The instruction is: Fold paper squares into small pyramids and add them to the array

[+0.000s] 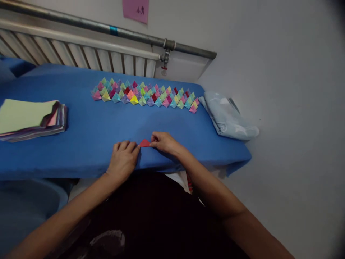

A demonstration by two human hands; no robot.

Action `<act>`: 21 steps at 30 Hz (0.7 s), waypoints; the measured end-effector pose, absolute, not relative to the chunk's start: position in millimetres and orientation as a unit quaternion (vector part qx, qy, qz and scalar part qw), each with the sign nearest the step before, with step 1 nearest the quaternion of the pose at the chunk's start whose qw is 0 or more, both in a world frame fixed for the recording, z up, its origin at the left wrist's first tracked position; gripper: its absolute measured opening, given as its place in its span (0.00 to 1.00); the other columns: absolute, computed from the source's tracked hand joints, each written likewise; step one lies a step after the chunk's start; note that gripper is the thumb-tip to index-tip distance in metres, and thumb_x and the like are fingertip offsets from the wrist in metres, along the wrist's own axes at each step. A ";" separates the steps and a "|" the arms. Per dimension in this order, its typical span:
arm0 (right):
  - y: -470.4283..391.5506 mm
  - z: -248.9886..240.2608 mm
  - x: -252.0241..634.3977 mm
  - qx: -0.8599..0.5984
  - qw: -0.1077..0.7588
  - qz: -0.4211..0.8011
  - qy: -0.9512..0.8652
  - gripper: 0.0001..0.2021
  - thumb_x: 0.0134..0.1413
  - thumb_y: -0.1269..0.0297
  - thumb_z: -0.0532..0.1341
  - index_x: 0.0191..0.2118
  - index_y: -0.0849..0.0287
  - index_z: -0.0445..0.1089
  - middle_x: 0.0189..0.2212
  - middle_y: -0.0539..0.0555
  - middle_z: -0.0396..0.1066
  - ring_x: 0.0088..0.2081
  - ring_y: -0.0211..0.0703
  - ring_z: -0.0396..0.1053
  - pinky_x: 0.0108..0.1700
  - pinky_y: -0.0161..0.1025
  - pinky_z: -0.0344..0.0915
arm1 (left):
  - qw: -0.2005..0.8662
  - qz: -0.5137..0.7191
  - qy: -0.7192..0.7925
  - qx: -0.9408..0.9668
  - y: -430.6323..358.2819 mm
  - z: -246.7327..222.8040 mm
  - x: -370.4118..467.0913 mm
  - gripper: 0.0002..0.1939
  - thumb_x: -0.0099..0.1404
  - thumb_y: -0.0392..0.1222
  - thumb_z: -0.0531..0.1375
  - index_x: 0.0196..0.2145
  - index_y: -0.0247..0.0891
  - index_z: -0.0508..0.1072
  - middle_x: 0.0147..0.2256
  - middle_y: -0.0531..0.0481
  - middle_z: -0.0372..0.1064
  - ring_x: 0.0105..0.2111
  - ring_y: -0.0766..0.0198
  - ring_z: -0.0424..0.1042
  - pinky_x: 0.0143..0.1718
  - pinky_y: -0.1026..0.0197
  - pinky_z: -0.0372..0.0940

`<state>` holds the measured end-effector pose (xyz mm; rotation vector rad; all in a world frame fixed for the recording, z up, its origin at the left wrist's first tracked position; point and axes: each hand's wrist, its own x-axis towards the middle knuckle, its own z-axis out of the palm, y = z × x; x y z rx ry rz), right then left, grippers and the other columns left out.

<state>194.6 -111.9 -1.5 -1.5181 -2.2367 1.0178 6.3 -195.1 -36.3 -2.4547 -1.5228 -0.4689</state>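
Observation:
A small red piece of folded paper, triangular in outline, lies on the blue cloth near its front edge. At its left corner, my left hand presses down with fingers curled and the thumb side touching the paper. My right hand pinches the right corner between thumb and fingertips. Beyond the hands stand rows of colourful folded paper pieces, pointed on top, in pink, yellow, green, blue, purple and red.
On the left sits a stack of coloured paper sheets, light green on top. A folded pale blue cloth rests at the right end. Behind the table are a radiator and a metal pipe. A blue basin-like object is at lower left.

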 end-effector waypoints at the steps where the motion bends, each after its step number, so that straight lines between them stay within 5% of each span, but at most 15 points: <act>1: -111.6 -1.4 194.7 -0.521 0.126 0.347 -0.770 0.07 0.48 0.72 0.64 0.26 0.58 0.64 0.22 0.44 0.63 0.26 0.34 0.59 0.30 0.33 0.52 | 0.111 -0.149 -0.515 -0.837 -194.5 -33.9 13.0 0.17 0.67 0.32 0.51 0.49 0.35 0.74 0.49 0.40 0.72 0.48 0.48 0.66 0.46 0.48 0.59; 6: -109.4 -2.4 194.4 -0.517 0.122 0.341 -0.776 0.08 0.48 0.72 0.64 0.26 0.58 0.63 0.22 0.44 0.63 0.26 0.34 0.59 0.30 0.33 0.51 | 0.070 -0.094 -0.510 -0.852 -190.8 -26.4 38.4 0.19 0.67 0.29 0.50 0.54 0.28 0.70 0.50 0.38 0.72 0.45 0.51 0.68 0.44 0.51 0.60; 21: -108.5 0.2 206.2 -0.523 0.106 0.342 -0.774 0.07 0.48 0.72 0.63 0.25 0.58 0.64 0.21 0.45 0.63 0.26 0.34 0.59 0.30 0.33 0.50 | 0.076 -0.148 -0.523 -0.836 -198.7 -32.6 32.0 0.18 0.72 0.37 0.49 0.52 0.31 0.72 0.49 0.39 0.73 0.45 0.52 0.70 0.52 0.46 0.54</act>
